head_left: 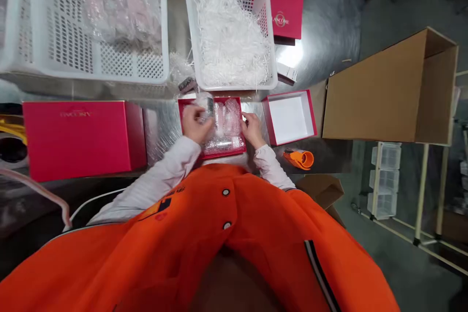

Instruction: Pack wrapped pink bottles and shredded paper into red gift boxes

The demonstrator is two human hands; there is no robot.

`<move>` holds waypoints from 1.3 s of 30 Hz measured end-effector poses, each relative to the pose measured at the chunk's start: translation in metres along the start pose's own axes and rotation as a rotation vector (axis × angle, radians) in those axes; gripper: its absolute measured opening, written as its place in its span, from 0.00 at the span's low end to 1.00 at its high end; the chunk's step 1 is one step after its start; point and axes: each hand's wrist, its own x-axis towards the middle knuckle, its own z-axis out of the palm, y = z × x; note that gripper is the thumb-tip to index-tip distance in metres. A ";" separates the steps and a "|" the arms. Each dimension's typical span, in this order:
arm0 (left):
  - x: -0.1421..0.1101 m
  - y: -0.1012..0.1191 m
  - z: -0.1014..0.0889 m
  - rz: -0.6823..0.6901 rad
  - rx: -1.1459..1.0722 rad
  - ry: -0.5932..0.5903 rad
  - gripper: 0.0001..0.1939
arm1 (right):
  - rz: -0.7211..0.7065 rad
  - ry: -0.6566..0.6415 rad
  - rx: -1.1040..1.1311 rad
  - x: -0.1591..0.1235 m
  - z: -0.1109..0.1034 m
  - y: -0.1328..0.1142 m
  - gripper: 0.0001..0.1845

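Observation:
In front of me an open red gift box (239, 148) holds several items in bubble wrap, among them pink-tinted bottles (228, 117) and a wrapped piece (219, 144) along the near side. My left hand (197, 126) is closed on a bubble-wrapped item (204, 103) with a dark part, over the box's left side. Slight blur hides its exact kind. My right hand (252, 129) rests at the box's right edge, its thumb and fingers bent around the rim. To the right lies a red-rimmed lid (291, 117), white inside up.
A white basket of shredded paper (236, 39) stands behind the box; a larger basket (127, 66) with wrapped items sits back left. A big red box (78, 139) is at left, red paper bags (281, 2) behind, an orange roll (300, 159) and cardboard carton (376, 92) at right.

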 end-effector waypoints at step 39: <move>0.277 0.221 0.057 0.505 0.600 -0.541 0.29 | -0.125 0.174 -0.018 0.241 -0.164 -0.038 0.37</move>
